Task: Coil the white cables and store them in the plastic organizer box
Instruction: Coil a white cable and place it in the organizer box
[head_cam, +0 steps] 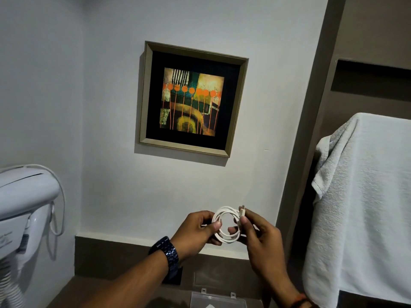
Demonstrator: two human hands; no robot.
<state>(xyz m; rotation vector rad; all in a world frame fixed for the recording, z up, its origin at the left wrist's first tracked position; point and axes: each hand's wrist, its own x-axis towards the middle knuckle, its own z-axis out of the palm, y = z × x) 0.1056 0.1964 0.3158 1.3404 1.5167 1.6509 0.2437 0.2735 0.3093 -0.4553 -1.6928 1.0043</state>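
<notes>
White towel (364, 196) draped at right; wall-mounted hair dryer (24, 210) at left; framed picture (191, 98) hung on the wall between. Below, clear plastic organizer box (219, 300) against the counter's back edge. Left hand (195, 232) and right hand (260, 236) raised above it, fingers pinched on opposite sides of the coiled white cable (226, 225).

Surface: a dark grey-brown counter (124, 292) along the bottom edge, running to the foot of the white wall, mostly in shadow.
On it: a clear plastic organizer box (219, 300), lid raised behind it, two latch tabs on its far rim.
Box contents: a small white shape just inside its near edge; cannot tell what.
Left of box: bare counter.
</notes>
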